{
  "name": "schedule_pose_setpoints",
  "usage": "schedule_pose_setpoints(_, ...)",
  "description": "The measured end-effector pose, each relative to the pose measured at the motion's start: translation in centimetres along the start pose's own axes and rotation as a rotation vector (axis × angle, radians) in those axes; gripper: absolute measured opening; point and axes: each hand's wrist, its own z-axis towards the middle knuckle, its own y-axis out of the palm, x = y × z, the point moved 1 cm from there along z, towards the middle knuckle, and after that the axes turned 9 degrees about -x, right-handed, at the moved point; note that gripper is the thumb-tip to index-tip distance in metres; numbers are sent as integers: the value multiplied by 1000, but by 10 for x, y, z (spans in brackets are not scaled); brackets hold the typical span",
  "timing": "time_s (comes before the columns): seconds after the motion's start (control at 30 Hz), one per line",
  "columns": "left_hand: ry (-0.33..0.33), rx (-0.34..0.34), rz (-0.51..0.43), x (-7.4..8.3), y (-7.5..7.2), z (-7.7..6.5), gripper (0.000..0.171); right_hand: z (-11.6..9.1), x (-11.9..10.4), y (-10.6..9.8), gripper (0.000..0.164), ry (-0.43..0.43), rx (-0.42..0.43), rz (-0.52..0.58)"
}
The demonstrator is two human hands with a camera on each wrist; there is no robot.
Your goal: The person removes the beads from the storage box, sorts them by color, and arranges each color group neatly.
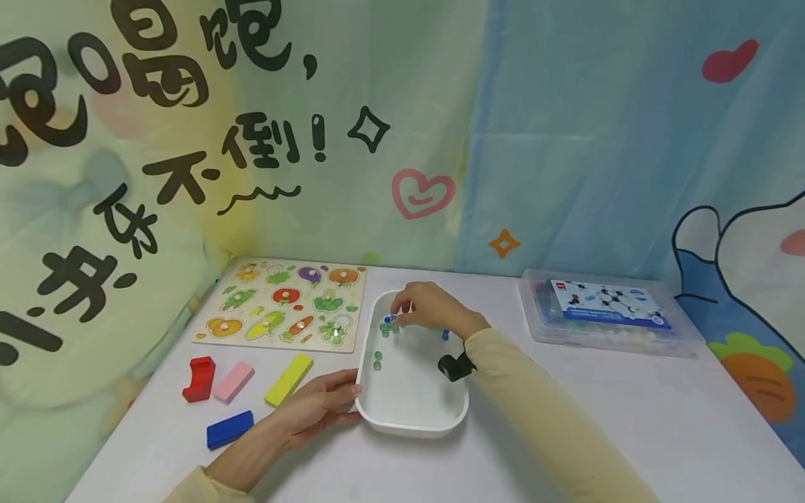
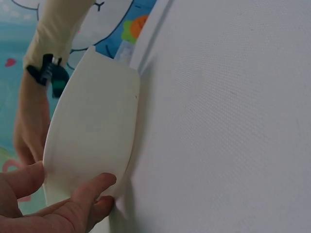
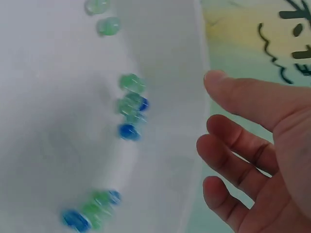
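Note:
A white tray (image 1: 415,412) stands on the table with green and blue glass marbles in it. My left hand (image 1: 323,405) holds the tray's left side, thumb at the rim and fingertips against the outer wall in the left wrist view. Over the tray's far left part, my right hand (image 1: 430,306) reaches down close to a cluster of green marbles (image 1: 386,329) and blue ones. In the right wrist view its thumb (image 3: 243,94) and fingers stand apart with no marble between them. Two green marbles (image 1: 377,361) lie nearer, and a blue marble (image 1: 446,334) is at the right side.
Left of the tray lie a yellow block (image 1: 289,379), a pink block (image 1: 234,382), a red arched block (image 1: 199,379) and a blue block (image 1: 230,429). Behind them is a vegetable puzzle board (image 1: 283,307). A clear plastic case (image 1: 610,314) sits at the back right, before a printed curtain (image 1: 566,140).

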Motion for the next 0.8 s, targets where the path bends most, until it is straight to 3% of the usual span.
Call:
schedule_pose_setpoints(0.2,-6,2,1,0,-1,-1,67,-48,10,-25,17,-54,57,53)
schedule_pose_setpoints(0.37,-2,13,13,0,-1,-2,66,-95,44,-28,18,-43,131,82)
schedule_pose_setpoints(0.6,-17,26,19,1,0,-2,69,-148,96,-5,18,39,155,130)
schedule_pose_setpoints(0.8,-17,17,15,1,2,-2,66,-177,126,27,15,78,174,149)
